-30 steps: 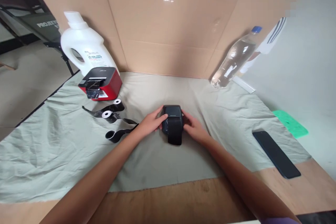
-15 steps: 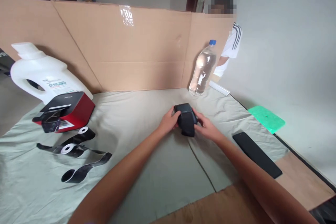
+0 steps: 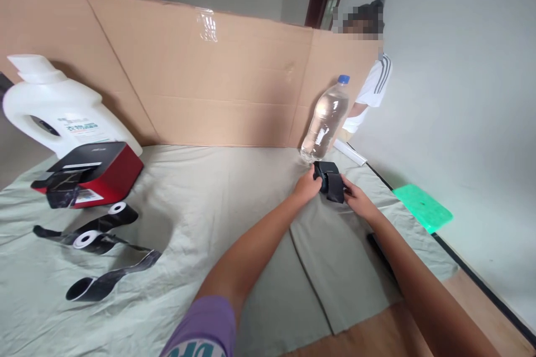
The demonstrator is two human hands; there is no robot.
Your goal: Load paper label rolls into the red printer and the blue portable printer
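A small black boxy device (image 3: pixel 326 168), which looks like a portable printer, is gripped between my two hands at the right of the cloth. A wide black strip (image 3: pixel 335 187) hangs over its front. My left hand (image 3: pixel 309 184) closes on its left side, thumb at the near edge. My right hand (image 3: pixel 357 196) has its fingers bent against the right side; the fingertips are partly hidden. Just behind the device stands a clear bottle (image 3: pixel 326 117) with a blue cap, leaning a little. A long black flat object (image 3: pixel 382 256) lies partly under my right forearm.
On the left are a red and black printer (image 3: pixel 125 173), a white detergent jug (image 3: pixel 79 106) and loose black paper rolls (image 3: pixel 104 241). A cardboard screen (image 3: pixel 209 78) borders the back. To the right are a green stool (image 3: pixel 424 207) and a person in a white sleeve (image 3: pixel 379 81).
Both hands have carried the black device to the right and farther back, closer to the bottle. My right forearm now covers more of the long black object. The camera view has shifted slightly.
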